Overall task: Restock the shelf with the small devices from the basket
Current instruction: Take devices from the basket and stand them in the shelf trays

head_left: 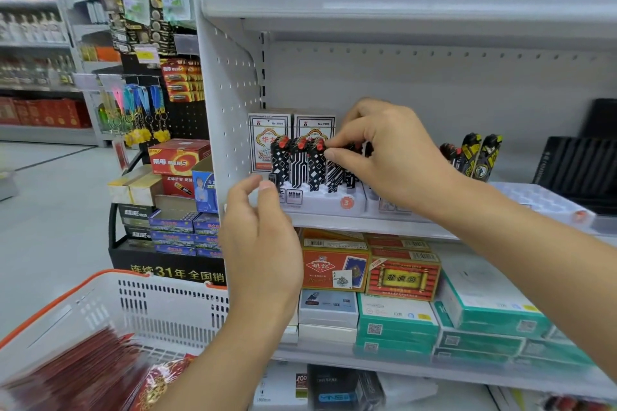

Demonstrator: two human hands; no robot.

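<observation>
Several black-and-white patterned lighters with red caps stand upright in a white display tray on the middle shelf. My right hand reaches in from the right, and its thumb and forefinger pinch the top of a striped lighter in that row. My left hand is raised at the tray's left front corner with its fingers curled. A small dark piece shows at its fingertips, but I cannot tell whether it is held. The white basket with an orange rim sits at lower left.
Red packets lie in the basket. Card boxes stand behind the tray. Yellow-and-black lighters stand in a second white tray to the right. Stacked boxes fill the shelf below. A battery stand is at left.
</observation>
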